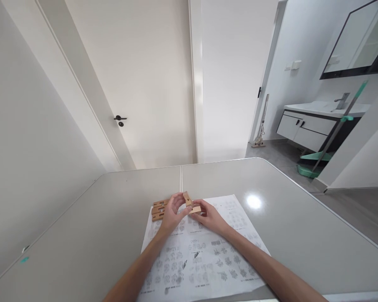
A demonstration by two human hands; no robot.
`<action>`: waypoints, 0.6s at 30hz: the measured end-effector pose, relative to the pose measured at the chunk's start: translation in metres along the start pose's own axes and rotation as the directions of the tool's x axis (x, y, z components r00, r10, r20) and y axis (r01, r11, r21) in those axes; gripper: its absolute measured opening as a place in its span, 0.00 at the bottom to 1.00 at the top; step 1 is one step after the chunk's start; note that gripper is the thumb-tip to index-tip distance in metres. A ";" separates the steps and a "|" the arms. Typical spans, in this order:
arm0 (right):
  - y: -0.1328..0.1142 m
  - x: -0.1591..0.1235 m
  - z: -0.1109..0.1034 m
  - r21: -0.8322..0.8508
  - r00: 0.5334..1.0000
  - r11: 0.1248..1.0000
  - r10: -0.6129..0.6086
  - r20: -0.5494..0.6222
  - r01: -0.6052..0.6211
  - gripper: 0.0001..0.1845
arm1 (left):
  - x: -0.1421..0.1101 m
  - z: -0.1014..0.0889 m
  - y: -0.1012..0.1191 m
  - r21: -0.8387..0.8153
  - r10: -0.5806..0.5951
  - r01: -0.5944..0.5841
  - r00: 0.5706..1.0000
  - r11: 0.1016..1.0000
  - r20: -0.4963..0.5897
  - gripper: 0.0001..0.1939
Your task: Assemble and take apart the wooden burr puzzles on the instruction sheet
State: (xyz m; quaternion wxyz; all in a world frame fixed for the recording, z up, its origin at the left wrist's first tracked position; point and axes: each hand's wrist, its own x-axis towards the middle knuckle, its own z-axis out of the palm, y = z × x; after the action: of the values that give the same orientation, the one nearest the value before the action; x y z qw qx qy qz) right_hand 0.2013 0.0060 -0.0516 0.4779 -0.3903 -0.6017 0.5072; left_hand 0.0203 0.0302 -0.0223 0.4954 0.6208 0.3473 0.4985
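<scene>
Between the fingertips of my left hand point(173, 212) is a small wooden block point(187, 199), tilted upward and showing a dark slot. My right hand point(209, 216) pinches a second, paler wooden block point(195, 209), lying nearly level. The two blocks meet or almost meet; I cannot tell whether they are joined. Just left of my left hand, several slotted wooden pieces point(158, 210) lie side by side, partly hidden behind that hand. Under both hands a large white printed sheet point(204, 260) is spread out, with rows of grey figures and small captions.
The sheet rests on a grey table point(296, 226) with rounded corners and a seam across it. Beyond its far edge stands a white door point(151, 84) with a black handle. At right are a washbasin cabinet point(308, 126), a mop point(261, 126) and a green dustpan point(308, 171).
</scene>
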 end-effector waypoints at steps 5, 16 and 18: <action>0.003 0.001 0.000 -0.127 0.999 0.992 -0.024 -0.022 0.021 0.16 | 0.002 -0.005 0.000 -0.041 -0.071 0.069 0.997 0.997 -0.042 0.26; 0.007 -0.004 -0.001 -0.477 0.973 0.856 -0.229 -0.006 0.198 0.07 | 0.004 -0.008 -0.008 -0.093 -0.108 0.108 0.994 0.990 0.010 0.24; 0.003 -0.005 0.000 -0.453 0.976 0.876 -0.213 -0.048 0.168 0.12 | 0.003 -0.007 -0.007 -0.072 -0.107 0.109 0.994 0.991 0.022 0.24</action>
State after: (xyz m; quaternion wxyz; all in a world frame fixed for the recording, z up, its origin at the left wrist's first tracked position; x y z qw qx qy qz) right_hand 0.2021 0.0020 -0.0553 0.4517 -0.4523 -0.7135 0.2868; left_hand 0.0145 0.0364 -0.0281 0.5470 0.5871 0.3575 0.4777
